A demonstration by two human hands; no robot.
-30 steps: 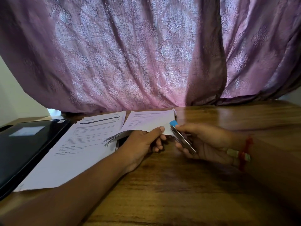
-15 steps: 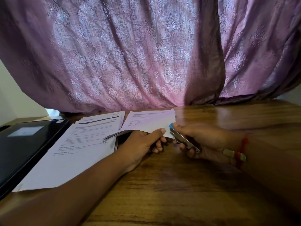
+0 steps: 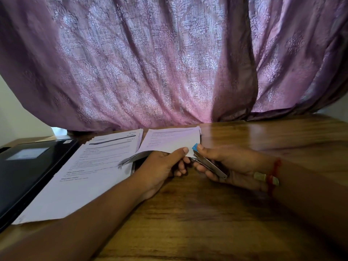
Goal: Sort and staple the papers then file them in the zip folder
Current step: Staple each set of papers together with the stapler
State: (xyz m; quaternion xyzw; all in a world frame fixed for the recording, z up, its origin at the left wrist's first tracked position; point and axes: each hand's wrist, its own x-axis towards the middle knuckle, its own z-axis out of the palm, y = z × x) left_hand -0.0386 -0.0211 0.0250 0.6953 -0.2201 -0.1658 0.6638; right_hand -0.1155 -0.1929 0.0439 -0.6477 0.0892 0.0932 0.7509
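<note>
- Risk, item 1: we judge the staple could land crooked or miss some sheets. The held bundle (image 3: 170, 141) fans loose on the far side of the left hand (image 3: 162, 164), so its edges may not be flush where the stapler (image 3: 207, 161) bites.
- Risk, item 2: we judge the stapler could slip off the corner if the right hand (image 3: 228, 164) squeezes before the nose is fully over the paper. Only the blue tip (image 3: 195, 147) sits at the bundle's near corner, and we cannot tell how deep the sheets sit in the mouth.
- Risk, item 3: the left thumb lies just beside the stapler tip, so we judge a pinch possible.
- Left hand: narrow, pinching the near corner of the held bundle, thumb on top and fingers curled beneath.
- Right hand: wrapped round the metal stapler, thumb pressing near the blue tip, fingers under the body. A red thread bracelet (image 3: 274, 174) sits at its wrist.
- Held bundle: raised off the bench (image 3: 207, 213) between the 2 hands, touching both the left hand and the stapler tip.
- Loose stack (image 3: 90, 170): printed sheets lying flat, left of the left forearm.
- Zip folder (image 3: 26, 172): dark, flat, beyond the loose stack, well apart from both hands.
- Curtain (image 3: 150, 63): pink patterned cloth, hanging behind the bench, beyond both hands.
</note>
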